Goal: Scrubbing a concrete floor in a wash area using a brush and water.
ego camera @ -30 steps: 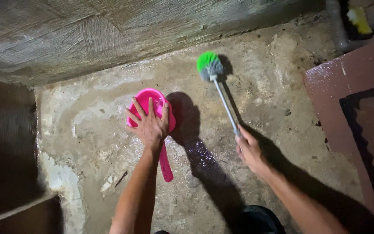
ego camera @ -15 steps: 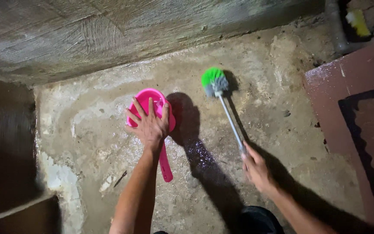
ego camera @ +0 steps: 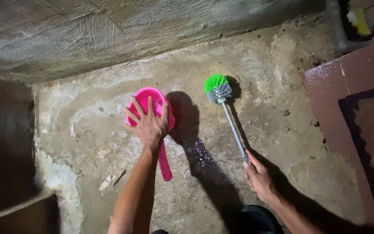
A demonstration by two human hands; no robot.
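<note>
Head camera, looking straight down: the left hand point(ego camera: 149, 123) is spread flat, fingers fanned wide, pressing on top of an overturned pink dipper point(ego camera: 152, 113) on the wet concrete floor point(ego camera: 260, 69). Palm down, nothing clenched, just resting open on the bowl's back, forearm running up from the near edge. The dipper's pink handle point(ego camera: 165, 161) pokes out nearward from under the wrist, lying flat on the floor.

Over on the right, the right hand point(ego camera: 257, 177) is wrapped around the near end of a long-handled brush's pale shaft point(ego camera: 233, 130), fingers closed on it. The shaft slants away and to the left, and the green-and-grey bristle head point(ego camera: 217, 88) sits down on the floor, right of the dipper and apart from it. Dark shadows of both arms and the brush fall across the floor between the two hands.

Around them: a rough concrete wall point(ego camera: 109, 34) runs along the far side, a dark reddish-brown tiled slab point(ego camera: 351, 82) lies at the right, and a grey pipe point(ego camera: 336, 26) stands in the far right corner with something yellow point(ego camera: 358, 19) beside it, too blurred to identify. The left side sinks into darkness and can't be made out. A dark shape at the near edge is cut off.
</note>
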